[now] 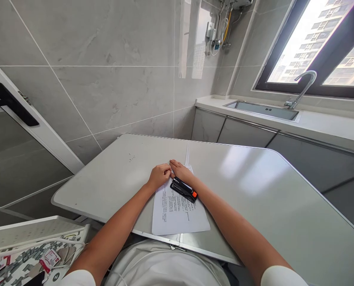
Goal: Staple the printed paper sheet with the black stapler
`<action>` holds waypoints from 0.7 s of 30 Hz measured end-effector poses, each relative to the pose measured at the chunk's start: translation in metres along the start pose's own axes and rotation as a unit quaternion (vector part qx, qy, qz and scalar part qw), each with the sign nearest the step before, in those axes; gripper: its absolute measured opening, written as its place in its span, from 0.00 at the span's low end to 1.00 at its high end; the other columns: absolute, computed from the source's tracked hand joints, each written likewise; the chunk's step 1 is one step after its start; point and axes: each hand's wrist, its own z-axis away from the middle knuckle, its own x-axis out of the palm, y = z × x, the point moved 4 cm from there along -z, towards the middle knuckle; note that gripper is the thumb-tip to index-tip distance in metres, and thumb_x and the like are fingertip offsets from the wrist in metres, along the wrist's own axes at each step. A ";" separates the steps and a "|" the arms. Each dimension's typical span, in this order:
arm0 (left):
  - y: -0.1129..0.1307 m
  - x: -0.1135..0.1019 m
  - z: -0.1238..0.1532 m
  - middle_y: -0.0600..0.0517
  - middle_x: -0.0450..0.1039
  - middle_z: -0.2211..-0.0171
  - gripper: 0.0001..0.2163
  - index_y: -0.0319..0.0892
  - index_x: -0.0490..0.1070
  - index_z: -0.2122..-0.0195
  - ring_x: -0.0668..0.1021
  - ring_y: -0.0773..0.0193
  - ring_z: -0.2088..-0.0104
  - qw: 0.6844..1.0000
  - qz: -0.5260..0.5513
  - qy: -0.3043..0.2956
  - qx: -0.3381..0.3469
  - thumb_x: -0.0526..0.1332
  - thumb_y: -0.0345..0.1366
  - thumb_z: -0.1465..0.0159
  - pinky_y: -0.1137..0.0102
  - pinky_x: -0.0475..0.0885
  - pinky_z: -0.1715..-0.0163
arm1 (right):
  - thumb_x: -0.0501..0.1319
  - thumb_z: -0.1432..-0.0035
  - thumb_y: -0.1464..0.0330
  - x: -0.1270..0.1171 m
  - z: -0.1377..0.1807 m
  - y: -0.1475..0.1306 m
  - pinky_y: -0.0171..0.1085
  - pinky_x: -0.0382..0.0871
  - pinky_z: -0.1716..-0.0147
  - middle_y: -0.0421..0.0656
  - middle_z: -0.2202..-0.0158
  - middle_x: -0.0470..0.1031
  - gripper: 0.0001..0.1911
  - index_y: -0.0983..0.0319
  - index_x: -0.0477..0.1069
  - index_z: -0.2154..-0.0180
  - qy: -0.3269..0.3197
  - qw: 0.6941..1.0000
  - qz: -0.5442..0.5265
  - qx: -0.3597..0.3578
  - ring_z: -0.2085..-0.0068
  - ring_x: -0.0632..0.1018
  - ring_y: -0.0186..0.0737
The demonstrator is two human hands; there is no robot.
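Observation:
A printed sheet of paper (177, 210) lies on the grey folding table (254, 186) in front of me. My left hand (159, 174) is curled into a loose fist, pinching the sheet's far edge. My right hand (181, 171) rests with fingers flat and pressed on the same far edge, touching the left hand. A black stapler with an orange tip (184, 189) lies on the paper just under my right wrist, held by neither hand.
A tiled wall stands behind the table. A counter with a steel sink (263, 109) and tap (302, 89) runs along the right under a window. A white door with a black handle (10, 104) is left. A white basket (30, 246) sits low left.

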 end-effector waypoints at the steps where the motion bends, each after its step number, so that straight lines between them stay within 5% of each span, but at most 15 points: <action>1: -0.001 0.000 0.000 0.54 0.75 0.72 0.10 0.44 0.71 0.74 0.73 0.64 0.70 1.000 0.001 0.003 -0.005 0.54 0.27 0.39 0.69 0.66 0.66 | 0.54 0.28 0.62 0.001 -0.007 0.000 0.51 0.54 0.28 0.61 0.27 0.58 0.29 0.71 0.61 0.32 0.000 1.000 -0.002 0.000 0.26 0.59 0.55; 10: -0.025 -0.016 -0.003 0.53 0.75 0.72 0.12 0.44 0.72 0.75 0.74 0.63 0.70 0.995 -0.023 0.054 -0.082 0.53 0.27 0.36 0.68 0.66 0.66 | 0.53 0.28 0.63 -0.001 -0.054 -0.013 0.52 0.52 0.28 0.59 0.27 0.58 0.28 0.70 0.62 0.33 0.028 0.999 -0.008 0.035 0.25 0.57 0.55; 15: -0.041 -0.008 -0.006 0.49 0.80 0.58 0.12 0.44 0.80 0.58 0.77 0.58 0.57 0.996 -0.053 0.002 -0.070 0.56 0.30 0.32 0.65 0.70 0.53 | 0.53 0.30 0.68 -0.022 -0.018 0.003 0.51 0.56 0.31 0.56 0.30 0.63 0.24 0.66 0.67 0.36 0.102 0.985 0.006 0.142 0.30 0.62 0.54; 18: -0.039 0.003 -0.004 0.45 0.75 0.47 0.16 0.46 0.77 0.42 0.73 0.53 0.47 0.992 -0.107 -0.043 -0.049 0.57 0.38 0.28 0.59 0.68 0.44 | 0.50 0.31 0.70 -0.037 0.020 0.024 0.55 0.63 0.38 0.61 0.41 0.72 0.22 0.69 0.72 0.42 0.120 0.969 0.015 0.215 0.38 0.69 0.60; 21: -0.034 0.009 -0.001 0.44 0.70 0.43 0.19 0.49 0.74 0.38 0.71 0.50 0.44 0.981 -0.161 -0.091 -0.055 0.57 0.41 0.27 0.56 0.67 0.44 | 0.53 0.32 0.66 -0.045 0.050 0.032 0.56 0.63 0.38 0.58 0.44 0.73 0.20 0.64 0.75 0.45 0.110 0.971 0.013 0.213 0.42 0.70 0.60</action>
